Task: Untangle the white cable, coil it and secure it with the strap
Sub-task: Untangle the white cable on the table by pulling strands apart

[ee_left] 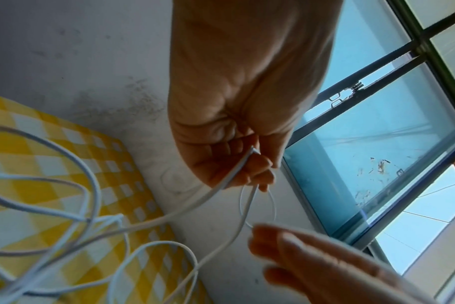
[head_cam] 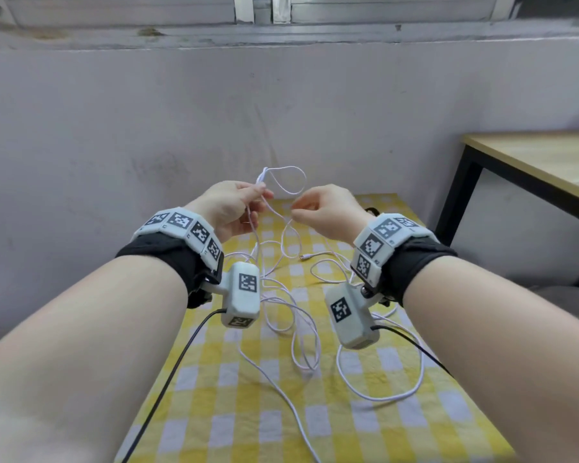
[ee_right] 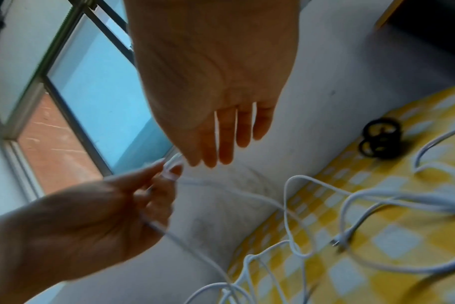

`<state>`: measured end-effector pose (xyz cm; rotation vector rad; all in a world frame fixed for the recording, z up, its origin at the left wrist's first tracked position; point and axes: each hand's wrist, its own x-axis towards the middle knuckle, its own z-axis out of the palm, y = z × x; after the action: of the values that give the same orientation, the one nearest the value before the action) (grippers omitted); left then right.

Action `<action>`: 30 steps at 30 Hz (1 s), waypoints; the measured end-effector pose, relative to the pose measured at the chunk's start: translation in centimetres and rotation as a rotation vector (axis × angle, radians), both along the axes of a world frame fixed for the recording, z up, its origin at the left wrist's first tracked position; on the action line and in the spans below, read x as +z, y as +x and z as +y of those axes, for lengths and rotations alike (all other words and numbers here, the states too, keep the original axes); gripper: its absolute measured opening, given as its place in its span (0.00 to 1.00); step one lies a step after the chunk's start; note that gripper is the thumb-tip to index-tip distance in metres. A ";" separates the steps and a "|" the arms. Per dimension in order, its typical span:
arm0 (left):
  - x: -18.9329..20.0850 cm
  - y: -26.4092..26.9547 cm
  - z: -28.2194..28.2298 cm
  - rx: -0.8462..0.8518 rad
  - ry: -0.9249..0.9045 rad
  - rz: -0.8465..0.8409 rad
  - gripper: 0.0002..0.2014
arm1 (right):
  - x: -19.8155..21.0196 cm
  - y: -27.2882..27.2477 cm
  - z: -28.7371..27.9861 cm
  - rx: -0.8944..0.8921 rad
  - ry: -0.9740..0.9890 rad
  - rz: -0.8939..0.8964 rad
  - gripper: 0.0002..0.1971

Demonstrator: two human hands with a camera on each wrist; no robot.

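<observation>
The white cable [head_cam: 291, 312] lies in tangled loops on the yellow checked cloth [head_cam: 248, 412]. My left hand [head_cam: 263, 192] is raised above the cloth and pinches the cable [ee_left: 221, 187], with a small loop [head_cam: 290, 178] standing above its fingers. My right hand [head_cam: 296, 212] hovers just right of that loop, fingers straight [ee_right: 216, 144], holding nothing. One cable plug [ee_right: 340, 242] rests on the cloth [ee_right: 403, 246]. A black rolled strap [ee_right: 381, 142] sits at the cloth's far edge by the wall, mostly hidden behind my right wrist in the head view.
A grey wall [head_cam: 181, 128] closes the far side, with a window [ee_left: 377, 144] above it. A wooden table with a black frame [head_cam: 532, 162] stands to the right. Black leads [head_cam: 181, 355] trail from the wrist cameras across the cloth.
</observation>
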<state>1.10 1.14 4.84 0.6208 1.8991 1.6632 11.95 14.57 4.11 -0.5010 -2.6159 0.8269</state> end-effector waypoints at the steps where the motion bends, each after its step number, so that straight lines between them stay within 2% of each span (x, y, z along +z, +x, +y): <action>1: 0.2 0.1 0.2 -0.043 0.014 -0.009 0.12 | 0.1 -0.3 -0.8 0.075 -0.032 0.021 0.11; 5: 1.0 0.3 0.3 -0.147 0.107 -0.054 0.13 | 0.0 -1.1 -1.8 0.232 -0.204 -0.009 0.11; 6: 1.2 0.2 0.2 -0.143 0.109 -0.045 0.14 | 0.0 -1.1 -1.7 0.238 -0.259 -0.009 0.11; 8: 1.2 -0.4 0.0 -0.075 0.058 0.026 0.14 | 0.1 -0.7 -1.2 0.186 -0.243 0.005 0.16; 11: 0.8 -2.0 -0.4 0.072 -0.129 0.283 0.15 | 0.5 0.1 0.5 0.035 -0.137 0.029 0.22; 14: 1.2 -2.9 -1.1 0.016 -0.413 0.566 0.16 | 0.7 0.9 2.7 -0.140 -0.005 -0.017 0.20; 18: 1.8 -2.5 -1.2 -0.164 -0.715 0.746 0.14 | 0.9 1.8 4.4 -0.360 0.061 -0.013 0.19; 22: 1.8 -2.0 -1.2 -0.239 -0.916 0.896 0.12 | 1.1 2.8 5.0 -0.477 0.062 -0.006 0.17; 24: 1.8 -1.9 -1.7 -0.255 -1.071 0.975 0.11 | 1.3 3.3 5.5 -0.539 0.065 -0.001 0.17; 27: 1.9 -2.1 -2.9 -0.167 -1.256 1.071 0.10 | 1.5 4.4 6.7 -0.624 0.058 0.005 0.18; 30: 2.2 -2.5 -3.3 -0.003 -1.253 1.110 0.08 | 1.6 5.1 7.3 -0.669 0.058 -0.022 0.18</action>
<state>-1.41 -2.19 7.09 0.9976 3.0457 -0.2968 17.10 21.83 5.70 -1.2705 -2.2358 0.5148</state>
